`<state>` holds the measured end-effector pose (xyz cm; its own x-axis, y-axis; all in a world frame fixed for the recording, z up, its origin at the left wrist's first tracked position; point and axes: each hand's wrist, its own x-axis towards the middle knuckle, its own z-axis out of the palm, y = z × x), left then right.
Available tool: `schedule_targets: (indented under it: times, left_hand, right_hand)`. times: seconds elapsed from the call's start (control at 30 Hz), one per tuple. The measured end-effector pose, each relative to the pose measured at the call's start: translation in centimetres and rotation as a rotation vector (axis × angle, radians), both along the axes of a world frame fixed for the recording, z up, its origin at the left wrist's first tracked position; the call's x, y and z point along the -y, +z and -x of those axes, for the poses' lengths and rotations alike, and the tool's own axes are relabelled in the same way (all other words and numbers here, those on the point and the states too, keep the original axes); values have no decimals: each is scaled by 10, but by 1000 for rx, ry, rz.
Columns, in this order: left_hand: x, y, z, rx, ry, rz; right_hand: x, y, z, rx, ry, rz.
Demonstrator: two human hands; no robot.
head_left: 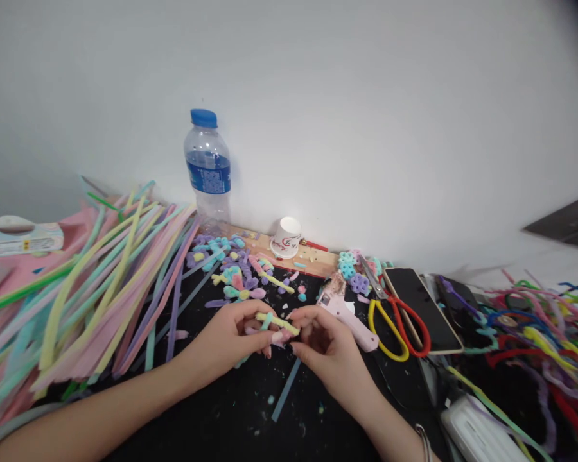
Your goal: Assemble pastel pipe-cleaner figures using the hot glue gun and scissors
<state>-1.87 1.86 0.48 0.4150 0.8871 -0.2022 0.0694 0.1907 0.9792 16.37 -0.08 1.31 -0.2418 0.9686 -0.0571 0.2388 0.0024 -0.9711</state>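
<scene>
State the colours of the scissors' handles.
One yellow handle, one red handle; seen in the head view.

1. Tabletop (pixel 212 423): black, flecked with pale specks.
2. Fuzzy craft stems (pixel 125 276), left edge of the tabletop: pastel yellow, pink, mint and purple.
3. Plastic bottle (pixel 208 170), far edge: clear, with blue cap and blue printed label.
4. Paper cup (pixel 286 239), far edge: white, red and dark print.
5. Scissors (pixel 380 292): 1 yellow handle loop, 1 red.
6. Glue gun (pixel 349 319): pale pink.
7. Smartphone (pixel 421 308), towards the right edge: black screen, gold rim.
8. Fuzzy-stem piece (pixel 282 324): yellow, mint and pink.
</scene>
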Motion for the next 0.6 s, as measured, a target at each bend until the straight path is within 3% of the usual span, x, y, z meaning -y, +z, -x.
schedule_targets:
  times: [0.2, 0.33, 0.6]
  left_hand:
    - [-2, 4, 2, -9, 30, 10]
    - [-2, 1, 2, 40, -9, 40]
    - [-1, -1, 2, 45, -25, 50]
  right_hand:
    - [-3, 2, -2, 109, -37, -62]
    - [-3, 1, -2, 142, 29, -139]
    - [-2, 7, -1, 126, 63, -108]
